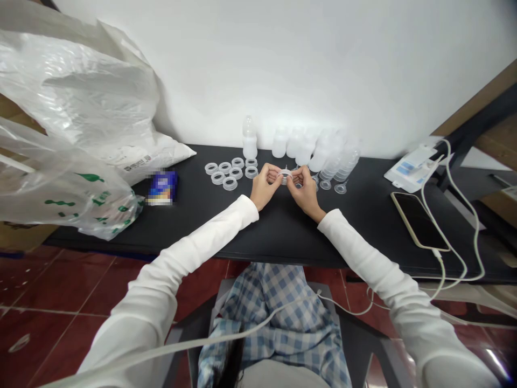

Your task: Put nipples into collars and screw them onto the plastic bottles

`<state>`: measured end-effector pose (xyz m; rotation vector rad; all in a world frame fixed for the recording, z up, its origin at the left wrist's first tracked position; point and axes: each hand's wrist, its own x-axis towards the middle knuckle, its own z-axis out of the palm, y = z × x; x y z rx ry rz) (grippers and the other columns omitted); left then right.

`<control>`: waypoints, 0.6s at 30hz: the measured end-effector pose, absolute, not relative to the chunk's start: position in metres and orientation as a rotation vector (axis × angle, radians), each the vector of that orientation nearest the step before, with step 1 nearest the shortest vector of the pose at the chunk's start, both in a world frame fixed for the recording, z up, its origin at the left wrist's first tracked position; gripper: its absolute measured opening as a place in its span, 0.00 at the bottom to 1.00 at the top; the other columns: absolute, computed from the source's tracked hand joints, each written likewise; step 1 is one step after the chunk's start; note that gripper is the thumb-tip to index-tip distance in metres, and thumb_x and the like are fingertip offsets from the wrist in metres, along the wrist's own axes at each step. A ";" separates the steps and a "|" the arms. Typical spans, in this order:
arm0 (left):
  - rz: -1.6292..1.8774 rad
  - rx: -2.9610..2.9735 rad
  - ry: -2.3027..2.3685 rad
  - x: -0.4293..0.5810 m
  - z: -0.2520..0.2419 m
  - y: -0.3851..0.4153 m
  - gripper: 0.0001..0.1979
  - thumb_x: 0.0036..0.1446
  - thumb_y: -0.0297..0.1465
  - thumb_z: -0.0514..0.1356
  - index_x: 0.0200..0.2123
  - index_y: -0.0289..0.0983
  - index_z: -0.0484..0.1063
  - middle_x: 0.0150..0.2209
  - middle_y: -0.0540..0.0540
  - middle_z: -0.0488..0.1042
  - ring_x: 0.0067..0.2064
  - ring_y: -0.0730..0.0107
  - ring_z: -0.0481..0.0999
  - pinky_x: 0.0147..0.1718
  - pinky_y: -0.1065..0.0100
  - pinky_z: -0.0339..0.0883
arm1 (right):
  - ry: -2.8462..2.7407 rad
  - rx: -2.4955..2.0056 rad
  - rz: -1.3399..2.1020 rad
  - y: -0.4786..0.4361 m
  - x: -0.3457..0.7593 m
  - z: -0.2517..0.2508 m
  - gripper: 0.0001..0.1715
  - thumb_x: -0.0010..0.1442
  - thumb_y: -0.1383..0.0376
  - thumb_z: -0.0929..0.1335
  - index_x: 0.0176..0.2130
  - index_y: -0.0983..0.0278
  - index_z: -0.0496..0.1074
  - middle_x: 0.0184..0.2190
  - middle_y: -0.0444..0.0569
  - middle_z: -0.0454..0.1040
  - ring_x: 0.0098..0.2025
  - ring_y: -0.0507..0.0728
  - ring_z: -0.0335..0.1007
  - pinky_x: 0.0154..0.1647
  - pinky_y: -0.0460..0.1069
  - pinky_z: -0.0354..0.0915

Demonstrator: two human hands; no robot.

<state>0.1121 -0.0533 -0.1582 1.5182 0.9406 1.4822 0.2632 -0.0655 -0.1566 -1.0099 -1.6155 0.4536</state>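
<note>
So, left to right, clock positions taken from the hands. At 9 o'clock, a white plastic bag (76,91) sits over a green-printed clear bag (68,186), both slumped on the tabletop edge. A blue box (162,187) lies just beside them, its label blurred. At 10 o'clock, clear rings (226,173) lie flat in a tight cluster.

Center: left hand (264,186) and right hand (305,191) both pinch one clear threaded ring (285,175) between their fingertips, so the grip is closed on both sides.

At 12 to 1 o'clock, clear bottles (311,151) stand or lean in a close row, near the right hand. Small flared parts (340,188) sit just in front of them. At 3 o'clock, a phone (420,221) lies near a white charger (412,168), with a white cable (456,215) looping off the tabletop.

Risks: the ring looks small and slick, so a slipped pinch could drop it among the rings or send it rolling. A knuckle against the leaning bottles could topple the row. A tug on the cable could drag the phone.

Surface is a black tabletop (355,240) against a white wall (307,64). Below it, red tile floor (60,285).
</note>
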 end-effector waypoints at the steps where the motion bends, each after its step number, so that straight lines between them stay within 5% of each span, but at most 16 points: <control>1: 1.486 1.532 0.949 0.112 -0.158 -0.054 0.13 0.56 0.38 0.70 0.37 0.40 0.70 0.33 0.50 0.77 0.34 0.73 0.75 0.38 0.69 0.70 | -1.614 -1.015 0.442 -0.066 0.263 -0.157 0.18 0.64 0.49 0.69 0.36 0.58 0.62 0.28 0.43 0.72 0.28 0.52 0.68 0.31 0.49 0.69; 13: 1.492 1.428 0.832 0.110 -0.157 -0.050 0.17 0.54 0.42 0.71 0.39 0.41 0.70 0.37 0.49 0.76 0.38 0.70 0.77 0.42 0.67 0.72 | -1.613 -0.889 0.651 -0.060 0.269 -0.161 0.29 0.65 0.38 0.64 0.49 0.57 0.64 0.36 0.46 0.74 0.36 0.54 0.74 0.41 0.52 0.74; 18: 1.426 1.471 0.714 0.108 -0.155 -0.047 0.18 0.53 0.44 0.71 0.38 0.40 0.72 0.43 0.46 0.78 0.42 0.69 0.79 0.46 0.65 0.73 | -1.583 -0.891 0.810 -0.059 0.272 -0.161 0.28 0.65 0.39 0.64 0.47 0.58 0.71 0.37 0.45 0.75 0.30 0.51 0.68 0.32 0.48 0.70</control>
